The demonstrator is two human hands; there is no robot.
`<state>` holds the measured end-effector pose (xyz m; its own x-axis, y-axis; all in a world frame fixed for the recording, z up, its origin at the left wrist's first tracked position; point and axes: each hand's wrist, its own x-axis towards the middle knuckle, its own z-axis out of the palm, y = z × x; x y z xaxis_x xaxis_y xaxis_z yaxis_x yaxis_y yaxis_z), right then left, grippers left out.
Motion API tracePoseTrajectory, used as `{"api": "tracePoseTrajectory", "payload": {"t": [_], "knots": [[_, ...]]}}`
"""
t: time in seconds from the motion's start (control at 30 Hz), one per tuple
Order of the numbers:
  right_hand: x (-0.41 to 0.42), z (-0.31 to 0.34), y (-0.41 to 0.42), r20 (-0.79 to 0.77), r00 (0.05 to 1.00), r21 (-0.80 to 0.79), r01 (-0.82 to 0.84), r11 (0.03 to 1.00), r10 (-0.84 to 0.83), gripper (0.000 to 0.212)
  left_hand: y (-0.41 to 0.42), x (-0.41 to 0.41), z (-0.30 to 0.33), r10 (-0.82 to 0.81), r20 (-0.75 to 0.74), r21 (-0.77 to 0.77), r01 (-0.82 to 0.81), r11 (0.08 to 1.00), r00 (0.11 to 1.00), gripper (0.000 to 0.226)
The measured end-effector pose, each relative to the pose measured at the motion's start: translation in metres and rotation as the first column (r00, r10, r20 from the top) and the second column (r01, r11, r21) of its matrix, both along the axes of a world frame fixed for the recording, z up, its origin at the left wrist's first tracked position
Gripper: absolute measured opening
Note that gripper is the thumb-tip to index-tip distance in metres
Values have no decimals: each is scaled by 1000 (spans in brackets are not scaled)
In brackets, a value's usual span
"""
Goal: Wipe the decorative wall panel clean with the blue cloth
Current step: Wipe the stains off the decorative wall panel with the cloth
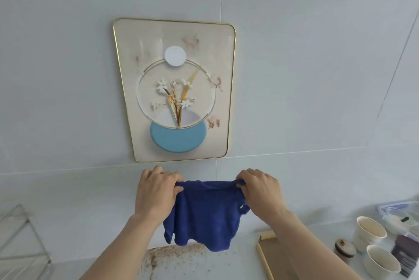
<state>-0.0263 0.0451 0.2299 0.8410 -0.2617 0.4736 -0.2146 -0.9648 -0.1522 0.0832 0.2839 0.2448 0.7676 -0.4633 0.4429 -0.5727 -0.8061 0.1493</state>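
Blue cloth (201, 214): top edge pinched in my left grip (156, 191) and right grip (260, 191), below stained panel (174, 89).

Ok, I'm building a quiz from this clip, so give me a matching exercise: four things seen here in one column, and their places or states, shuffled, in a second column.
Things:
1. blue cloth
2. wall panel
3. paper cups
4. brown stains

Places or states:
A. on the counter at lower right
B. hung on the grey wall, gold rim
C. stretched between the left hand and right hand
D. smeared on the panel's face

Pairs: 1-C, 2-B, 3-A, 4-D
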Motion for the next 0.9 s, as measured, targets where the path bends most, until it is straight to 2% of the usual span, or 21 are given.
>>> {"api": "tracePoseTrajectory", "payload": {"t": [0.17, 0.27, 0.33, 0.37, 0.43, 0.5, 0.57, 0.63, 0.7, 0.8, 0.83, 0.9], "knots": [[8, 21, 23, -2, 1000, 11, 18, 1000, -18, 17, 23, 7, 16, 14, 44, -22, -13, 1000, 999, 19], [11, 30, 32, -5, 999, 72, 34, 997, -33, 16, 30, 11, 19, 22, 62, -44, -19, 999, 998, 16], [12, 37, 36, 1, 999, 229, 44, 972, -46, 14, 33, 14, 21, 16, 55, -76, -11, 997, 998, 13], [13, 40, 38, 30, 999, 369, 25, 929, -39, 13, 34, 14, 23, 4, 35, -121, 0, 993, 999, 11], [14, 48, 41, 119, 993, 680, -71, 730, -14, 14, 32, 15, 28, -44, -75, -253, 24, 967, 996, 8], [13, 55, 45, 184, 983, 888, -168, 427, 5, 19, 27, 15, 34, -143, -225, -397, 43, 917, 964, 9], [12, 58, 51, 253, 967, 962, -251, 106, -1, 24, 18, 13, 38, -276, -273, -561, 81, 824, 922, 11], [13, 61, 58, 327, 944, 937, -329, -118, -32, 31, 5, 8, 44, -379, -265, -685, 104, 721, 887, 10], [16, 60, 68, 352, 933, 904, -358, -231, -70, 39, -11, -1, 50, -445, -247, -747, 124, 653, 861, 10], [23, 58, 84, 316, 946, 875, -318, -364, -67, 53, -36, -14, 55, -459, -222, -772, 133, 622, 861, 15], [24, 57, 86, 317, 948, 869, -304, -390, -33, 58, -42, -16, 55, -446, -220, -776, 122, 619, 867, 18], [22, 55, 83, 322, 943, 889, -273, -368, 79, 55, -51, -18, 53, -437, -224, -783, 106, 613, 871, 19]]}}
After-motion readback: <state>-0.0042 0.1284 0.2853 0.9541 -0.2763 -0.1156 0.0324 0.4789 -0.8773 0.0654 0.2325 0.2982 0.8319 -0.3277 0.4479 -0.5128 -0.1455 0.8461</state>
